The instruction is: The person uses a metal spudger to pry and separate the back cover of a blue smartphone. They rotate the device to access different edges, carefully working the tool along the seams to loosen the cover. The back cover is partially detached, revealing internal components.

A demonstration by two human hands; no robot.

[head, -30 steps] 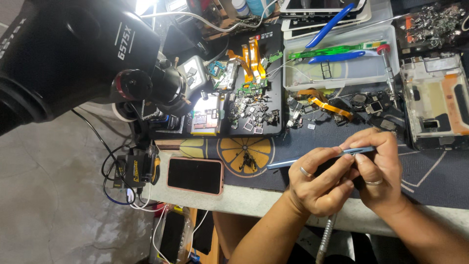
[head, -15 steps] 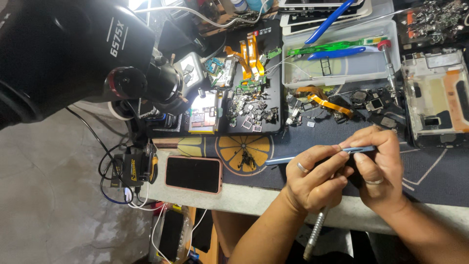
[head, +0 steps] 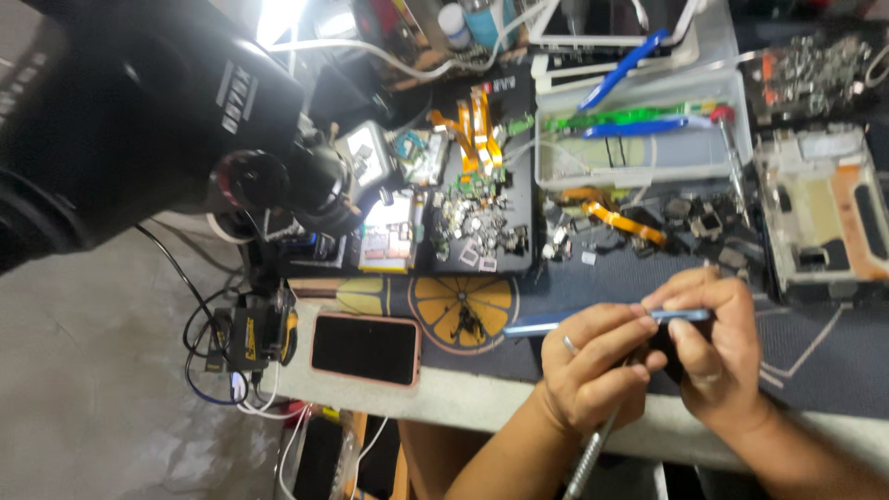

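- The left hand (head: 593,370) and the right hand (head: 718,356) meet over the near edge of the dark work mat (head: 815,361), right of centre.
- Both close on a thin blue phone (head: 602,321) held edge-on, lying left to right — its left end pokes out free past the left hand's fingers.
- The left hand also grips a slim metal tool (head: 588,458), whose shaft slants down past the table's near edge.
- A ring shows on one left-hand finger.
- Just left of the hands, a round orange-slice pattern (head: 463,306) is printed on the mat.
- Farther left lies a dark-screened phone in a pink case (head: 364,347), flat and well apart from the hands.
- On the far side sit a tray of small parts (head: 477,231), orange flex cables (head: 477,130) and a clear plastic box (head: 639,153).
- A large black microscope (head: 139,130) fills the far left.
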